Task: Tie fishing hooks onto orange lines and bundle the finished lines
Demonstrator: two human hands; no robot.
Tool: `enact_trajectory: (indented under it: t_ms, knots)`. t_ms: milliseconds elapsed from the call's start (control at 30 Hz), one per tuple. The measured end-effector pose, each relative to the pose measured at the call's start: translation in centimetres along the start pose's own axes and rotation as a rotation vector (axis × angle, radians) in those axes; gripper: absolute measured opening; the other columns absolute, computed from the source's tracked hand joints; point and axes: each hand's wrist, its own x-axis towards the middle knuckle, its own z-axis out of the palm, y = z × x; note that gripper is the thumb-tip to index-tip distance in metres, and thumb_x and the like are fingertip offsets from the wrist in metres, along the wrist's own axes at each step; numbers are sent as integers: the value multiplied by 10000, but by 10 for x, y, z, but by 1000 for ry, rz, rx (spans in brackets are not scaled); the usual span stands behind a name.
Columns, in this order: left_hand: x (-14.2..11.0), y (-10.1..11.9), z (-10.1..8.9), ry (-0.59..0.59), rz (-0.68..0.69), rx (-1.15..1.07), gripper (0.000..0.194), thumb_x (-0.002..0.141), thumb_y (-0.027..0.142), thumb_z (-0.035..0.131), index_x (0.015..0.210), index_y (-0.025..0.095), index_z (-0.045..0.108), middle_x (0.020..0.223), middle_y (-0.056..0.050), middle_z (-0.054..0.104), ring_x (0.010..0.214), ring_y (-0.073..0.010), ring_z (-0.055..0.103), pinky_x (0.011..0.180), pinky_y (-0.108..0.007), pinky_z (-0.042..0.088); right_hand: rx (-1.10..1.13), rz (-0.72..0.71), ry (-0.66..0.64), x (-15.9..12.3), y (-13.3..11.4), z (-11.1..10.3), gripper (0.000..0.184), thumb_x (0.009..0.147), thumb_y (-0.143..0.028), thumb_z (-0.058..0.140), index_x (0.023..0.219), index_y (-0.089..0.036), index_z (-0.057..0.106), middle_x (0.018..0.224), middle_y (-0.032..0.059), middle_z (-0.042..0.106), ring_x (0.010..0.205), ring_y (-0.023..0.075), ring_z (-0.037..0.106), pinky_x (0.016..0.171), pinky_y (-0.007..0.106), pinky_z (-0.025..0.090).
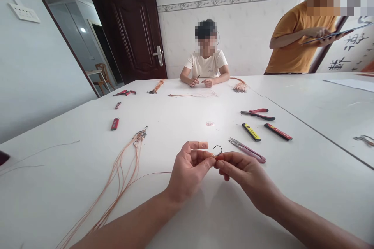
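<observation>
My left hand (189, 171) and my right hand (245, 173) meet fingertip to fingertip above the white table (175, 124). Between them they pinch a dark fish hook (217, 150), its curved bend rising above the fingers. A thin orange line (146, 175) runs from my left hand off to the left. A plaster wraps my left index finger. A bundle of orange lines with hooks (122, 175) lies left of my left hand. Small pink snips (248, 150) lie just beyond my right hand.
Red-handled pliers (258, 114), a yellow lighter (251, 132) and a red lighter (278, 131) lie at right. Another red lighter (115, 123) and pliers (124, 93) lie far left. A seated person (206, 66) works across the table; another person (298, 39) stands at right.
</observation>
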Motion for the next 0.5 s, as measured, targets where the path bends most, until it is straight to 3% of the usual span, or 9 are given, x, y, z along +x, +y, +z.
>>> enact_trajectory:
  t_ms: [267,500]
  knots:
    - [0,1,-1,-10,112,143,243,747,189,578,960,213,465,740,7,622,733,-139,620,737,-331,492,306,42,-47,-4,-3,8,223,717,-400,619,729,-180,656,708,11,536,662,101,422,639,253,358]
    - [-2,0,-3,3,373,413,251,749,155,566,974,211,472,750,4,645,734,-121,619,736,-296,489,421,40,-19,-3,2,11,194,718,-370,627,755,-182,658,695,13,521,675,106,421,644,254,349]
